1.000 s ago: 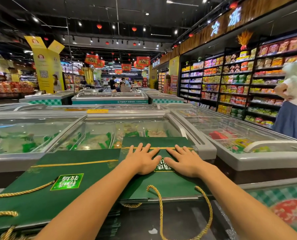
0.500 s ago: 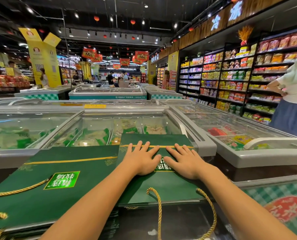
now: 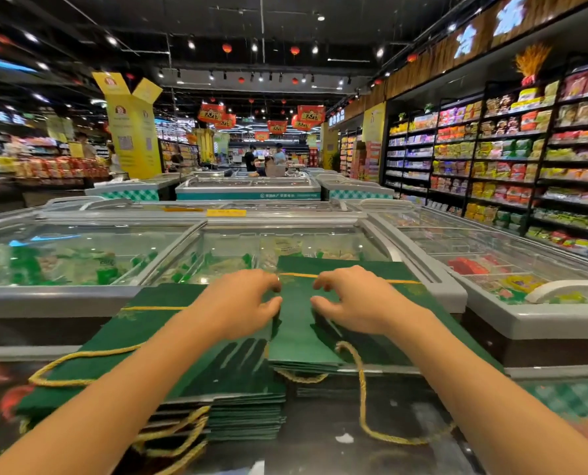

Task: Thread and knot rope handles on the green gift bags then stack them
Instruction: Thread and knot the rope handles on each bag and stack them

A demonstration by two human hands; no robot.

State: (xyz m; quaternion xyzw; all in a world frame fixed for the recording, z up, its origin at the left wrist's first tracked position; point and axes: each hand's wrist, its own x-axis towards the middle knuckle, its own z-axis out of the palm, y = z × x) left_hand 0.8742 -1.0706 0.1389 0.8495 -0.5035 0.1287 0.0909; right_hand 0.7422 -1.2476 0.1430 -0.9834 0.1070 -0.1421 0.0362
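Two stacks of flat green gift bags lie on a freezer lid in front of me. The right stack (image 3: 296, 341) has a gold rope handle (image 3: 362, 399) looping off its near edge. The left stack (image 3: 237, 375) shows a gold rope handle (image 3: 80, 358) too. My left hand (image 3: 244, 303) and my right hand (image 3: 354, 303) sit side by side on the top bag of the right stack. Their fingers are curled down and their thumbs are tucked against the bag, gripping it. The picture is blurred and the bag's label is hidden.
Glass-topped chest freezers (image 3: 80, 255) stretch ahead and to the right (image 3: 491, 265). Stocked shelves (image 3: 512, 159) line the right wall. People stand far down the aisle (image 3: 251, 157). A yellow display pillar (image 3: 131, 132) rises at the back left.
Both hands lay flat with spread fingers on the top bag; now they have slid forward and curled their fingers onto it. The camera has tilted, and the person at the right shelves has left the view.
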